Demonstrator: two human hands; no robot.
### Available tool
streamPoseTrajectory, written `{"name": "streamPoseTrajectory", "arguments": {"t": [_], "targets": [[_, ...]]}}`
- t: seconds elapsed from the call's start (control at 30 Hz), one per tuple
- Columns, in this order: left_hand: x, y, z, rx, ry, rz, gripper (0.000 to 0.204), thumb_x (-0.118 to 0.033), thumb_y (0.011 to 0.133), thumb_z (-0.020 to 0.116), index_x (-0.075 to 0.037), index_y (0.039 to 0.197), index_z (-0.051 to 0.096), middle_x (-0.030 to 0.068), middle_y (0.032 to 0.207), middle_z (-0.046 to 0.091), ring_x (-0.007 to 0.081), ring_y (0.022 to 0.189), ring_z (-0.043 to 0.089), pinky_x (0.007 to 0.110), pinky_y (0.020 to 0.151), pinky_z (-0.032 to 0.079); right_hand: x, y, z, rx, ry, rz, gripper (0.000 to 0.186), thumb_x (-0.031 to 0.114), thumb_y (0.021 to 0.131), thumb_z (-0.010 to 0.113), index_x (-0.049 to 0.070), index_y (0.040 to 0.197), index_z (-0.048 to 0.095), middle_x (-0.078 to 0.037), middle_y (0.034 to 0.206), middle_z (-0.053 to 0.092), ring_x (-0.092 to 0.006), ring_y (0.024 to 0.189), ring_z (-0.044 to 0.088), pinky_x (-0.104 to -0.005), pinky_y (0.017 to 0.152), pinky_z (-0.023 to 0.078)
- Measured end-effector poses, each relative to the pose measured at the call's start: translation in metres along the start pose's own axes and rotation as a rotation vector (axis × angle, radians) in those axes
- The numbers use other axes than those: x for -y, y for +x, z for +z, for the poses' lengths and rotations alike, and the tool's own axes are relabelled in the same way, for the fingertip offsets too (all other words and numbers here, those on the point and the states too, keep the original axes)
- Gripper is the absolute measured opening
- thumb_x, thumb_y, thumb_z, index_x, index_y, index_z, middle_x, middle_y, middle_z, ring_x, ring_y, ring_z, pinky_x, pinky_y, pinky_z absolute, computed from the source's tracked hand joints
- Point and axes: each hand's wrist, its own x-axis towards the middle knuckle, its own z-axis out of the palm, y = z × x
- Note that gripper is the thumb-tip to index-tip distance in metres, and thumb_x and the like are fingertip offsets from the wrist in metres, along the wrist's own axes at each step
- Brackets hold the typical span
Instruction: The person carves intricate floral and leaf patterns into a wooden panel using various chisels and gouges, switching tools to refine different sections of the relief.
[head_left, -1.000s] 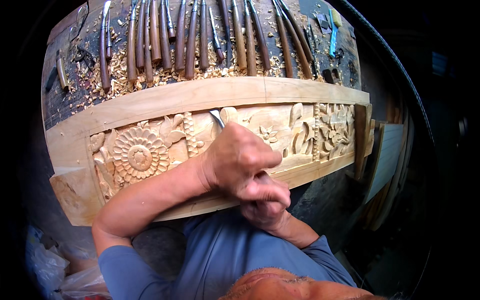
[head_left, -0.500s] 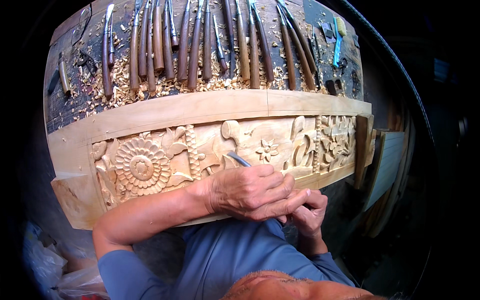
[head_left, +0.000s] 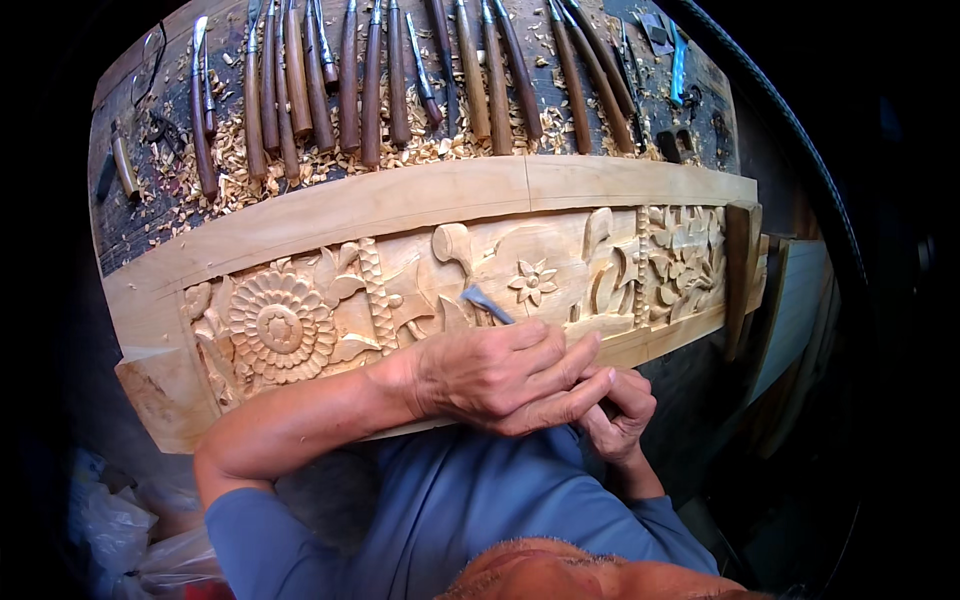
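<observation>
A long pale wooden panel (head_left: 390, 205) with carved relief lies across the bench edge in front of me. Over its middle, my left hand (head_left: 505, 375) is closed round a carving chisel (head_left: 487, 304), knuckles up. The grey metal blade sticks out past the fingers, its tip by a carved stem left of the small star-shaped flower (head_left: 533, 283). Close against the left fingers, my right hand (head_left: 620, 412) is closed at the rear of the chisel, in line with the blade. Both hands hide the handle. A large round carved flower (head_left: 282, 330) is left of my hands.
Several wooden-handled carving tools (head_left: 372, 95) lie in a row on the dark bench beyond the panel, among wood shavings (head_left: 235, 160). A blue-handled brush (head_left: 679, 70) lies far right. An upright wooden piece (head_left: 741, 275) stands against the panel's right end. Plastic bags (head_left: 120, 530) sit lower left.
The chisel's blade has shifted slightly right and up, toward the star-shaped flower, and shows more of its length. Both hands keep their grip. The view has shifted a little.
</observation>
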Motion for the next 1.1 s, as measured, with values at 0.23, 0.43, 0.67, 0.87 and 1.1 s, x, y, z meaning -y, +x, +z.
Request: {"name": "streamPoseTrajectory", "arguments": {"t": [0.23,0.43,0.67,0.87,1.1], "targets": [[-0.008,0.0,0.004,-0.068,0.081,0.156,0.038,-0.02,0.104,0.065,0.006,0.13,0.071,0.0209,0.121,0.08,0.0283,0.1,0.078,0.038,0.094,0.062,-0.02,-0.002,0.02,-0.291,-0.382,-0.208,0.036,0.003,0.1,0.076,-0.012,0.133,0.077,-0.018,0.094,0.083,-0.0259,0.072,0.079,-0.0347,0.066,0.06],[-0.006,-0.011,0.004,0.024,0.081,0.127,0.035,-0.018,0.089,0.069,0.006,0.113,0.077,0.0008,0.072,0.062,0.0138,0.063,0.06,0.03,0.056,0.04,-0.042,-0.006,0.037,-0.379,-0.352,-0.051,0.036,-0.004,0.103,0.073,-0.013,0.138,0.073,-0.023,0.106,0.084,-0.0258,0.076,0.08,-0.0348,0.07,0.061],[-0.011,-0.012,0.001,0.074,0.081,0.131,0.032,-0.021,0.084,0.072,0.006,0.1,0.079,-0.0013,0.069,0.06,0.0128,0.062,0.058,0.03,0.054,0.037,-0.052,-0.022,0.038,-0.379,-0.435,-0.055,0.038,0.001,0.106,0.074,-0.015,0.14,0.069,-0.027,0.115,0.084,-0.0311,0.079,0.082,-0.038,0.069,0.064],[-0.01,-0.016,-0.001,0.09,0.1,0.161,0.034,-0.022,0.085,0.072,0.007,0.102,0.078,-0.0015,0.07,0.061,0.0127,0.061,0.058,0.029,0.055,0.038,-0.052,-0.023,0.045,-0.404,-0.377,-0.011,0.038,0.0,0.106,0.074,-0.014,0.141,0.07,-0.028,0.121,0.083,-0.0335,0.085,0.084,-0.0399,0.073,0.065],[-0.008,-0.003,-0.007,0.109,0.261,0.327,0.028,-0.018,0.086,0.071,0.006,0.099,0.077,-0.0021,0.069,0.059,0.012,0.062,0.058,0.029,0.056,0.041,-0.024,0.004,0.034,-0.441,-0.097,0.159,0.04,-0.004,0.105,0.07,-0.009,0.145,0.072,-0.013,0.092,0.082,-0.0176,0.076,0.077,-0.0319,0.071,0.06]]}}
